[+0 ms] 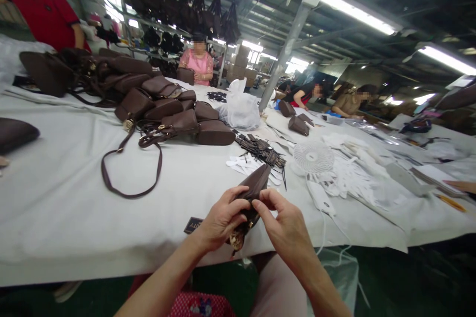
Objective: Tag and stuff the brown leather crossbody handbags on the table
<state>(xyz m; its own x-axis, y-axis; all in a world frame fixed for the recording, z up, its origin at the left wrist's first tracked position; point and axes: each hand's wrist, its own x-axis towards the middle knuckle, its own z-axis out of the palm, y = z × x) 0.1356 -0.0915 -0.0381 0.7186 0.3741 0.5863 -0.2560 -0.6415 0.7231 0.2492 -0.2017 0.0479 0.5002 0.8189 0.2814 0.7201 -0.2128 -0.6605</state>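
Observation:
A dark brown handbag [257,182] is between my hands at the table's front edge, its narrow end pointing away from me. My left hand [225,215] grips its left side, fingers curled over the top. With thumb and forefinger pinched together, my right hand [284,218] holds the bag's right upper edge. Gold-coloured hardware [236,240] hangs at the near end, below my left fingers. A black tag with gold lettering [193,225] lies on the cloth beside my left wrist. Exactly what the fingertips pinch is hidden.
Brown bags [167,109] are heaped at the back left, one strap [132,195] looping forward. Black tags [260,148] and white slips [241,163] lie just beyond my hands. A white fan [314,158] stands to the right, near a white plastic bag [241,106]. Several co-workers sit or stand around.

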